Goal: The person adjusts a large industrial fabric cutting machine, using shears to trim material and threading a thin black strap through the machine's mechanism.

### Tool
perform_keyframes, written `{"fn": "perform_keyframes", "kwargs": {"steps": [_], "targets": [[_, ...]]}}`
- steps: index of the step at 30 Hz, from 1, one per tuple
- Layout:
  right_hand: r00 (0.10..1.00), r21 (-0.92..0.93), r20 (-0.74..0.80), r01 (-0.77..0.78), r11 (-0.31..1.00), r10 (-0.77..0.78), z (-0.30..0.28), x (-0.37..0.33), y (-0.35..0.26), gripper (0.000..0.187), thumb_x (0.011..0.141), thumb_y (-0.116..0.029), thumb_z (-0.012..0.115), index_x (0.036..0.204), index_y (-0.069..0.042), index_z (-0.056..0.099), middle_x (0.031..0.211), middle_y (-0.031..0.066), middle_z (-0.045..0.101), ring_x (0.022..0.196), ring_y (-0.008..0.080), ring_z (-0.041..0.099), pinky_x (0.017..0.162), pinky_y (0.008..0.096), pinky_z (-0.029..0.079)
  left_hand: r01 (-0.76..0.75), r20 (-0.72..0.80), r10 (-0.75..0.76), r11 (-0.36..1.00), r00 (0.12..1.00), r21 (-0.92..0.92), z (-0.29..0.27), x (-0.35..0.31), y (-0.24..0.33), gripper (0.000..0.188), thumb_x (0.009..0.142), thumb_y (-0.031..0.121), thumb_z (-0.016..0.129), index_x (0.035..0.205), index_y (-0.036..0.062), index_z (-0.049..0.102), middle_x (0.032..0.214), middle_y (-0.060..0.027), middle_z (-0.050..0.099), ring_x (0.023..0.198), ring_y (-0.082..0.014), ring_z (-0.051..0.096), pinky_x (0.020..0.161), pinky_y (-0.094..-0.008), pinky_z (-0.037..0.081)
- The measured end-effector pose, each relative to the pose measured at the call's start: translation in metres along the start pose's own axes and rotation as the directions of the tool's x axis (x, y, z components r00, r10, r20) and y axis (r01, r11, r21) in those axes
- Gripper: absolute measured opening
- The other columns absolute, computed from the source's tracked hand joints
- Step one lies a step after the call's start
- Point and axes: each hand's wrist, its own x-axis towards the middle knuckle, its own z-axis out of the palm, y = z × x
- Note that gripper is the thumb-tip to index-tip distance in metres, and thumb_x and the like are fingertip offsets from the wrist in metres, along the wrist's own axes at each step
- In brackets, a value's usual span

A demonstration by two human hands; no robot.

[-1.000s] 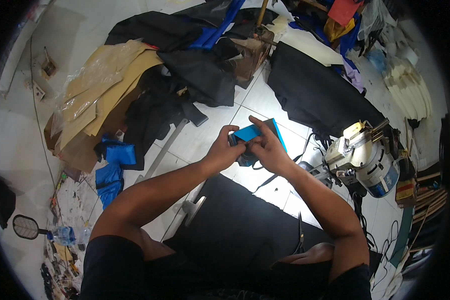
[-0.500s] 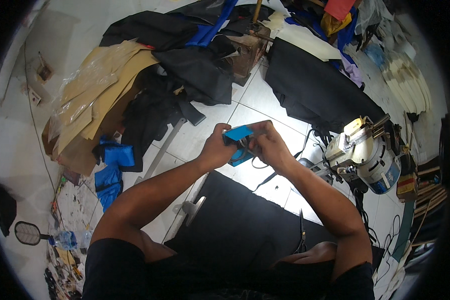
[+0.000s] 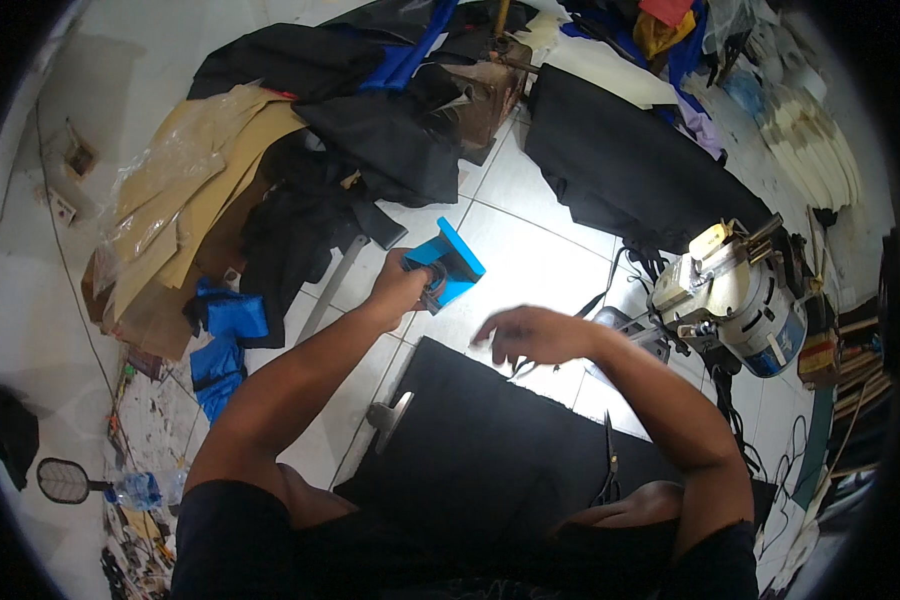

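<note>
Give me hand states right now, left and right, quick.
Left hand: closed, gripping the folded blue fabric piece.
Right hand: open, fingers spread, holding nothing, hovering above the black cloth.

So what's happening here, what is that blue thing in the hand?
A person sits over a black cloth spread above a tiled floor. The left hand holds up a small blue piece; what it is exactly is hard to tell. The right hand hovers open, apart from it. A cutting machine stands to the right.
</note>
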Motion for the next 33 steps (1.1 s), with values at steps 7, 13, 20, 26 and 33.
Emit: {"fn": "perform_keyframes", "kwargs": {"steps": [7,13,20,26,33], "targets": [[0.877,-0.538,0.406,0.456,0.709,-0.255,0.105,0.016,0.1,0.032,0.092,-0.022,0.055,0.117,-0.003,0.06,0.111,0.0161,0.063,0.117,0.0306,0.053,0.097,0.0421,0.043,-0.028,0.036,0.032,0.995,0.999,-0.099,0.001,0.012,-0.003,0.049,0.081,0.013,0.057,0.125,0.0062,0.035,0.109,-0.0135,0.054,0.093,-0.0223,0.062,0.076,-0.0425,0.057],[0.972,-0.294,0.179,0.2,0.935,-0.152,0.119,0.008,0.065,0.031,0.089,-0.024,0.056,0.113,-0.005,0.061,0.115,0.0179,0.061,0.106,0.0349,0.059,0.092,0.0454,0.046,-0.032,0.11,0.041,0.996,0.993,-0.083,0.008,-0.003,0.005,0.05,0.082,0.013,0.057,0.126,0.0057,0.036,0.111,-0.0138,0.053,0.095,-0.023,0.062,0.076,-0.0438,0.057],[0.775,-0.259,-0.579,0.119,0.958,-0.253,0.052,0.02,0.031,0.019,0.084,-0.012,0.059,0.101,-0.002,0.062,0.092,0.018,0.064,0.086,0.0356,0.063,0.079,0.044,0.051,-0.1,0.106,0.105,0.994,0.989,-0.05,0.016,-0.004,0.006,0.049,0.083,0.012,0.059,0.127,0.0079,0.036,0.114,-0.0118,0.053,0.101,-0.0228,0.06,0.077,-0.0423,0.057],[0.65,-0.447,-0.725,-0.194,0.873,-0.227,0.034,0.026,0.037,0.036,0.087,-0.018,0.058,0.12,-0.004,0.055,0.091,0.0218,0.064,0.087,0.0384,0.064,0.08,0.0453,0.051,-0.127,0.084,0.118,0.986,0.989,0.107,0.023,-0.01,0.003,0.054,0.082,0.009,0.059,0.129,0.0053,0.035,0.116,-0.0176,0.048,0.102,-0.0264,0.06,0.074,-0.0384,0.06],[0.807,-0.366,-0.59,-0.274,0.889,0.006,0.02,0.02,0.025,0.044,0.09,-0.029,0.057,0.127,-0.007,0.049,0.085,0.0202,0.067,0.082,0.0378,0.066,0.078,0.0445,0.052,-0.277,0.067,0.273,0.873,0.96,0.402,0.028,-0.018,-0.004,0.056,0.077,0.016,0.062,0.128,0.0055,0.039,0.105,-0.0205,0.061,0.086,-0.0258,0.066,0.068,-0.0343,0.057]]}}
